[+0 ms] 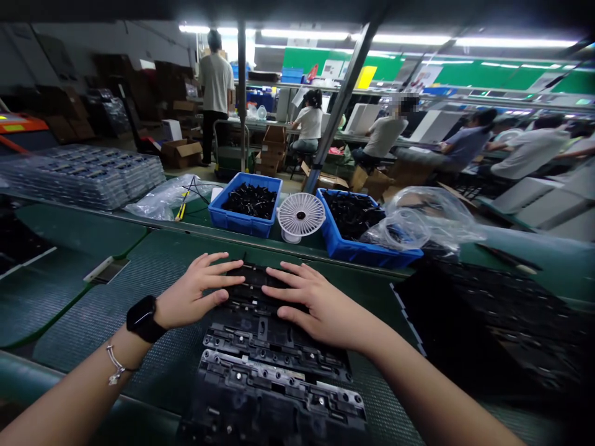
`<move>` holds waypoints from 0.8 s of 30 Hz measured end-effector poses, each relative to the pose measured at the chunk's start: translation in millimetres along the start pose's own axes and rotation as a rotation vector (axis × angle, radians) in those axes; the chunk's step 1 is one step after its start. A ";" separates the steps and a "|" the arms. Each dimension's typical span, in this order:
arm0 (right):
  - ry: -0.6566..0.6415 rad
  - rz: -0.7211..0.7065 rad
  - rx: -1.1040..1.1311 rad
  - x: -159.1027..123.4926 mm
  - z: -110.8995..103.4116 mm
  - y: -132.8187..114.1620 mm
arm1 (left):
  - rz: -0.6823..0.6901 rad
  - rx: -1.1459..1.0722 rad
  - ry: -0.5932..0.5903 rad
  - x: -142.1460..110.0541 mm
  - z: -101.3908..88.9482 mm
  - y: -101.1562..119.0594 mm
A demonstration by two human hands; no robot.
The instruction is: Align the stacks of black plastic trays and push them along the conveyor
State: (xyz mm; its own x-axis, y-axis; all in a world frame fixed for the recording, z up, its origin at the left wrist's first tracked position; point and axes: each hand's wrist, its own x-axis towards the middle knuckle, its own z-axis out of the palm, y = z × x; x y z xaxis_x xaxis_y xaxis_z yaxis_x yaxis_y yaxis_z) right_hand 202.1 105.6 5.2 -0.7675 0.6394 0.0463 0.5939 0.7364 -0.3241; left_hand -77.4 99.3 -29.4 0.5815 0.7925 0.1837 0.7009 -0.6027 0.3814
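No writing can be read. The white posters (pixel 425 77) on the green wall (pixel 307 60) at upper right carry print too small and blurred to make out, and the yellow sign (pixel 365 77) beside them shows nothing legible.

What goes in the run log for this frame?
left hand: flat on black plastic trays | right hand: flat on same trays | under trays: green conveyor belt | ahead: blue crates of black parts

Both hands out front, palms down and pretty flat, fingers splayed wide. The left hand (pixel 195 294) and right hand (pixel 316 303) angle inward, so the fingertips (pixel 235 280) almost meet mid-view. Bare left forearm (pixel 79 396) and right forearm (pixel 432 384) come up from the bottom corners.
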 end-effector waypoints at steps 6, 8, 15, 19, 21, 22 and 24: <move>-0.031 0.052 0.022 -4.8 -1.5 2.8 | 0.006 0.003 0.027 -7.3 0.9 -7.1; -0.041 0.065 0.024 -5.4 -1.9 2.3 | 0.015 0.004 0.038 -8.8 1.5 -8.9; -0.049 0.071 0.020 -8.4 -4.8 2.2 | 0.017 -0.006 0.043 -11.4 1.1 -12.4; -0.026 0.047 0.023 -3.5 -3.6 2.1 | 0.015 -0.026 0.064 -6.7 1.6 -7.4; -0.002 0.033 0.028 -1.2 -2.7 -1.1 | 0.014 -0.033 0.074 -5.2 1.9 -0.9; 0.014 0.027 0.029 -0.9 -2.7 -4.1 | 0.010 -0.036 0.078 -5.8 1.8 3.3; 0.040 0.011 0.025 -3.0 -3.6 -13.7 | 0.001 -0.042 0.085 -11.1 1.0 13.0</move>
State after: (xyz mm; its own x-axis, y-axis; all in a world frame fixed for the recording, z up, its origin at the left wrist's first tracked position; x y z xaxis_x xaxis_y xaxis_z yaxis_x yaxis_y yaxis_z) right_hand 197.2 94.4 12.9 -0.7501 0.6564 0.0800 0.5959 0.7234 -0.3487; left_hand -74.3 82.6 -27.3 0.5439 0.7981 0.2594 0.6812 -0.6004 0.4189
